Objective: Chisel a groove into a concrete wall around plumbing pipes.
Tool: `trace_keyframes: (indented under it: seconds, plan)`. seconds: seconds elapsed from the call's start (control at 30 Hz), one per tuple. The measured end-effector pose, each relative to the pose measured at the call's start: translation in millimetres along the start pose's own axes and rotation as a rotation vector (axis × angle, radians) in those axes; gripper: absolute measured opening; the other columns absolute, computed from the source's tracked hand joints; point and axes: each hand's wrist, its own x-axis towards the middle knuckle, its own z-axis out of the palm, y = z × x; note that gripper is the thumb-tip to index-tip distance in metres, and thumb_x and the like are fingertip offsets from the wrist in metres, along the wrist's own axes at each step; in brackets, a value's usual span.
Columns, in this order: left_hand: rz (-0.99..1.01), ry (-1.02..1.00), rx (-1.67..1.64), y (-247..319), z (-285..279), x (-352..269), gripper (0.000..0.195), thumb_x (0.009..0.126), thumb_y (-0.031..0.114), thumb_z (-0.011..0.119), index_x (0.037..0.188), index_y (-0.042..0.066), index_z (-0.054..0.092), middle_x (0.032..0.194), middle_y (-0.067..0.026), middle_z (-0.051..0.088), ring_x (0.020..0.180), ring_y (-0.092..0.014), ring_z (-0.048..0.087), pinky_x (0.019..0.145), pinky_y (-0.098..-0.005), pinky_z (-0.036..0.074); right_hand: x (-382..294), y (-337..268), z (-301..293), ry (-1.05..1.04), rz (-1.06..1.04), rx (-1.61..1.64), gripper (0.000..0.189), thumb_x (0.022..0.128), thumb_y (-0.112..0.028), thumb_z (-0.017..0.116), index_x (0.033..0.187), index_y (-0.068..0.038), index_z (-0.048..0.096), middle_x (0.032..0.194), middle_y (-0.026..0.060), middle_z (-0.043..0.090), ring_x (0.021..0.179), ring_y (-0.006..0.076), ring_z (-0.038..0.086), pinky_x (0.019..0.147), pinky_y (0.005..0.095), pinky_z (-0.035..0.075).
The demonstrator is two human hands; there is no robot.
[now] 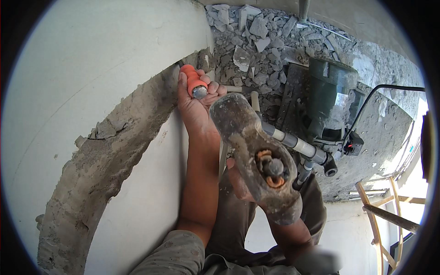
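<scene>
My left hand (202, 89) is wrapped around the orange grip (192, 77) of a cold chisel, its bare metal striking end (199, 92) facing up toward me. The chisel's tip is hard to see where it meets the rough channel (137, 117) cut into the white wall. Close to the camera looms the worn steel head (237, 120) of a hammer, with the end of its handle wedged in the eye. My right hand (240, 184) holds the handle beneath, mostly hidden behind the head. The hammer head is apart from the chisel.
Broken plaster and concrete rubble (261, 44) lies along the wall base. On the right stands a dusty green electric machine (330, 99) with a black cord (385, 86). Grey and white pipes (302, 144) run beside my legs. A wooden frame (374, 223) is at the lower right.
</scene>
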Motion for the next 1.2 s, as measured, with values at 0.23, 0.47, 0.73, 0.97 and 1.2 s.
trace_keyframes:
  seconds: [0.23, 0.47, 0.73, 0.97, 1.2]
  plan:
    - [-0.052, -0.087, -0.123, 19, -27, 16, 0.034, 0.091, 0.044, 0.059, 0.102, 0.012, 0.059, 0.077, 0.0024, 0.064, 0.064, -0.013, 0.056, 0.07, -0.0301, 0.04, 12, -6, 46, -0.225, 0.665, 0.629, 0.025, 0.067, -0.014, 0.072, 0.084, -0.004, 0.057, 0.069, 0.0137, 0.062, 0.063, 0.036, 0.063, 0.057, 0.0405, 0.05]
    - [-0.052, -0.092, -0.1, 7, -21, 16, 0.033, 0.09, 0.044, 0.06, 0.098, 0.011, 0.059, 0.077, 0.0021, 0.063, 0.063, -0.013, 0.053, 0.07, -0.031, 0.039, 3, 6, 66, -0.148, 0.759, 0.689, 0.021, 0.069, -0.01, 0.067, 0.087, -0.002, 0.058, 0.061, 0.0185, 0.059, 0.061, 0.0399, 0.062, 0.057, 0.0435, 0.049]
    - [-0.156, -0.182, -0.183, -2, -26, 26, 0.033, 0.09, 0.043, 0.06, 0.098, 0.011, 0.057, 0.079, 0.0012, 0.06, 0.063, -0.014, 0.051, 0.069, -0.032, 0.042, -2, 23, 50, 0.149, 0.511, 0.952, 0.015, 0.075, -0.007, 0.06, 0.086, 0.003, 0.059, 0.061, 0.0225, 0.056, 0.06, 0.0393, 0.062, 0.056, 0.0388, 0.048]
    - [-0.215, 0.114, 0.2, -36, -49, 20, 0.031, 0.091, 0.035, 0.062, 0.113, 0.016, 0.05, 0.088, -0.0048, 0.059, 0.072, -0.017, 0.06, 0.064, -0.0304, 0.052, -20, -1, 34, -0.053, 0.988, 0.888, 0.011, 0.082, -0.007, 0.058, 0.08, 0.004, 0.056, 0.056, 0.0114, 0.053, 0.054, 0.0086, 0.051, 0.052, 0.0323, 0.044]
    - [-0.105, 0.079, 0.133, -16, -32, 17, 0.033, 0.086, 0.043, 0.067, 0.099, 0.015, 0.058, 0.09, 0.0042, 0.06, 0.085, -0.009, 0.055, 0.089, -0.0284, 0.037, -7, -2, 22, -0.039, 1.023, 0.922, 0.01, 0.083, -0.006, 0.058, 0.08, 0.003, 0.056, 0.057, 0.0075, 0.055, 0.053, 0.0082, 0.05, 0.051, 0.0312, 0.042]
